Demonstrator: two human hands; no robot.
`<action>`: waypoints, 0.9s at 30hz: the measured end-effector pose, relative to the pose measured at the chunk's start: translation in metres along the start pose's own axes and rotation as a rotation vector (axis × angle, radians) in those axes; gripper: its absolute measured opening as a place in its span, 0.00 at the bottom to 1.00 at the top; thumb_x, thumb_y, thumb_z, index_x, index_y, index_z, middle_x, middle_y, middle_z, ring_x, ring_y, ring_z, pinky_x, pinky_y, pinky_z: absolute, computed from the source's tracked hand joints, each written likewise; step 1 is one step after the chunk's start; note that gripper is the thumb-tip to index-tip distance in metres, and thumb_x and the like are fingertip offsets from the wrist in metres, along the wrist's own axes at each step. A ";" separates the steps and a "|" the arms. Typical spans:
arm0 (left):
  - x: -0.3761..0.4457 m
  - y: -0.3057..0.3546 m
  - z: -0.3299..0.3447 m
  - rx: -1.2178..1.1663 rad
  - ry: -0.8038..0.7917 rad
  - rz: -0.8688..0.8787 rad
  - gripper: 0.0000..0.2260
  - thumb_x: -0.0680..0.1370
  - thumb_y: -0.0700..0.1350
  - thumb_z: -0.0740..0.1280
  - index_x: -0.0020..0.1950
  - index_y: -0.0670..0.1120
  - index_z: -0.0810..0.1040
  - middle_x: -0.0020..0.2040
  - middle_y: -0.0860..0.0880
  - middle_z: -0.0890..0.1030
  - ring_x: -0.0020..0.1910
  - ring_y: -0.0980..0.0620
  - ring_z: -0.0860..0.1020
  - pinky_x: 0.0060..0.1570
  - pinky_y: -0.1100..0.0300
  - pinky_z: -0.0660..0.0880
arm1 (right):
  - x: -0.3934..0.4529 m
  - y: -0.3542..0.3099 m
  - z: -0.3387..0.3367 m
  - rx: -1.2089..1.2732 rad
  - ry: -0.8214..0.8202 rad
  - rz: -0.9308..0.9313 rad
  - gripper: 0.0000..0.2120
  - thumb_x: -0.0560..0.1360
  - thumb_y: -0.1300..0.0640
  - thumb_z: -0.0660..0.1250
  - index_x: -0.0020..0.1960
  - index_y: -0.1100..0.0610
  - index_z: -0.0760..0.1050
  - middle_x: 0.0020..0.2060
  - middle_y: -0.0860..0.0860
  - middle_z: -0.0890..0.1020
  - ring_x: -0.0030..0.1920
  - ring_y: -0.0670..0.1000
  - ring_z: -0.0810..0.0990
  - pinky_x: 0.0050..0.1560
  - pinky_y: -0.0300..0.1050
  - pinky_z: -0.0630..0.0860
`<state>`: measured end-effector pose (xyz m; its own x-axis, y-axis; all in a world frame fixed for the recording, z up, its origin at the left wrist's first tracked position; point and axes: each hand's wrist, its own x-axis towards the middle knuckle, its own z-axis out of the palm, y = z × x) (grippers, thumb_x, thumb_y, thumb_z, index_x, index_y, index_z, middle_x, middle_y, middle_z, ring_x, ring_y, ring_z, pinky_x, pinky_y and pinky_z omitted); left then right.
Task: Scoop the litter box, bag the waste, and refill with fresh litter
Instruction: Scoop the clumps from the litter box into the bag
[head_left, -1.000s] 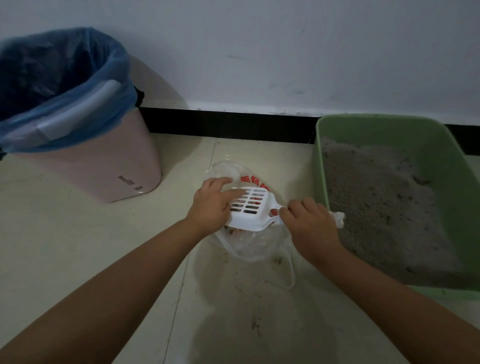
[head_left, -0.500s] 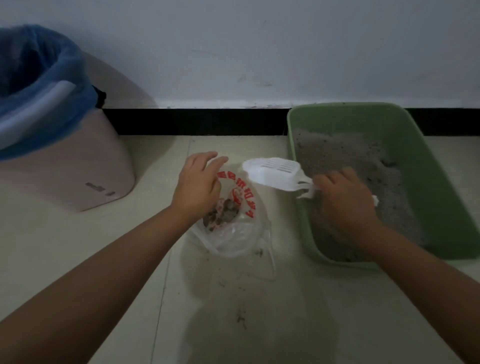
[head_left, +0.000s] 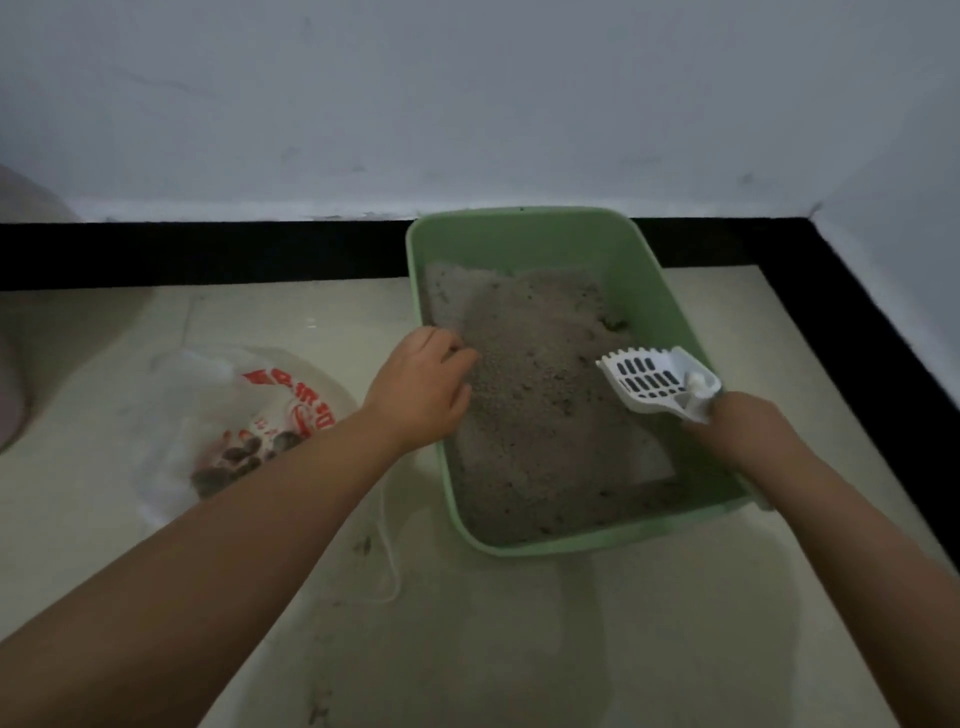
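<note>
Looks like we're mid-scoop here, between dumps. The right hand (head_left: 748, 431) is wrapped tight around the handle of the white slotted scoop (head_left: 655, 383), holding it up over the right side of the green litter box (head_left: 675, 312), and the scoop's basket looks empty to me. The left hand (head_left: 423, 387) is on the box's left rim, fingers curled over the edge and touching the grey litter (head_left: 540, 395), so I'd say it's bracing the box rather than gripping anything hard. It's dim in here, so I honestly can't tell whether that hand is clamped on the rim or just resting there.

The plastic bag (head_left: 249, 415) with the red print sits on the floor tiles just left of the box, mouth open, with dark clumps already inside. So some of the waste is bagged, and there are still a few dark bits along the far side of the litter.

Next move, I'd guess: tip the scoop's toothed front edge down into the litter, push under those dark spots near the back, shake the clean stuff through the slots, then carry it across to the bag. The left hand probably needs to go back over to hold the bag open when that happens.

Compared with half a second ago, the scoop has swung from the gap between bag and box over to the right side of the box, and the left hand has left the bag for the box rim. The pink bin has slid almost out of view on the left.
</note>
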<state>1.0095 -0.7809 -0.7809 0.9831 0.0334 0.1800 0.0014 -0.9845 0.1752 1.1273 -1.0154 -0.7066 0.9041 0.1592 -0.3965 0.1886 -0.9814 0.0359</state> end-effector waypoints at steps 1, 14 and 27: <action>0.005 -0.002 0.001 -0.016 0.020 -0.002 0.18 0.68 0.47 0.55 0.41 0.41 0.82 0.38 0.44 0.80 0.37 0.44 0.80 0.41 0.61 0.77 | 0.004 0.001 -0.005 0.009 -0.044 0.001 0.19 0.80 0.54 0.56 0.65 0.66 0.70 0.45 0.64 0.80 0.40 0.59 0.76 0.34 0.42 0.70; 0.013 -0.035 0.028 -0.109 0.095 0.104 0.14 0.66 0.43 0.54 0.32 0.38 0.76 0.33 0.41 0.75 0.40 0.48 0.63 0.43 0.56 0.61 | 0.064 -0.019 0.010 0.224 -0.211 -0.025 0.26 0.79 0.65 0.54 0.75 0.55 0.52 0.53 0.65 0.76 0.38 0.55 0.71 0.38 0.44 0.67; 0.017 -0.038 0.042 -0.112 0.211 0.144 0.13 0.66 0.44 0.54 0.28 0.40 0.73 0.30 0.43 0.71 0.38 0.48 0.62 0.53 0.55 0.61 | 0.147 -0.062 0.018 0.003 -0.121 -0.080 0.17 0.81 0.62 0.52 0.66 0.69 0.66 0.63 0.66 0.72 0.63 0.62 0.72 0.62 0.51 0.68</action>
<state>1.0335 -0.7502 -0.8251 0.9118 -0.0584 0.4065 -0.1671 -0.9570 0.2373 1.2414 -0.9331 -0.7836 0.8332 0.2230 -0.5060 0.2568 -0.9665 -0.0031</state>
